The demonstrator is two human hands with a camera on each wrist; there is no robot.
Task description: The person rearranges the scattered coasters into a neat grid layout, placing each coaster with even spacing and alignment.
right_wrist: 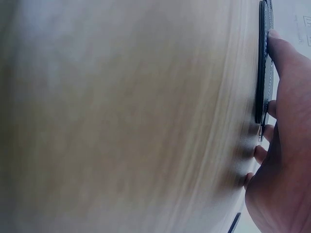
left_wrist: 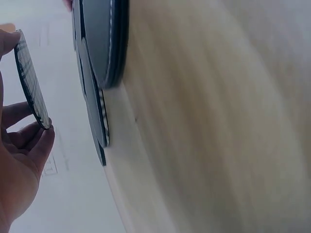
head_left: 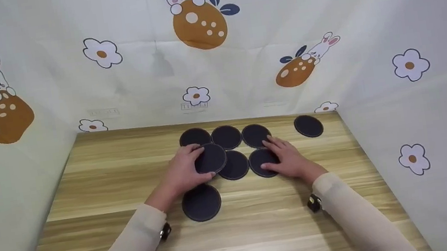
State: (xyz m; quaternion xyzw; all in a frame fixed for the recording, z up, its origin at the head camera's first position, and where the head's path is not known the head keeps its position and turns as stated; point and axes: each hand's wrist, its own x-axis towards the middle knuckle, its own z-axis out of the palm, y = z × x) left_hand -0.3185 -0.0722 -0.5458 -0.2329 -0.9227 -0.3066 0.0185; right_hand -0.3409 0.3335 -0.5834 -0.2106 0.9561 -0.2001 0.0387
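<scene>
My left hand [head_left: 183, 168] pinches a round black coaster [head_left: 210, 159] by its edges, thumb on the near side and fingers on the far side. In the left wrist view this coaster [left_wrist: 32, 80] is held up off the table, showing a plaid underside. My right hand [head_left: 291, 159] rests on another black coaster [head_left: 260, 162], its thumb lying on top and its fingertips at the far edge, by a coaster [head_left: 254, 135] behind. A middle coaster [head_left: 233, 165] lies between the hands, partly under the held one. Two more, a coaster [head_left: 226, 137] and a coaster [head_left: 194, 136], continue the back row.
Nearer me, a black coaster [head_left: 201, 203] lies below my left hand; it looks like a stack in the left wrist view. A lone coaster [head_left: 309, 125] lies at the back right. Patterned cloth [head_left: 135, 89] surrounds the wooden table [head_left: 249, 244] at the back and sides.
</scene>
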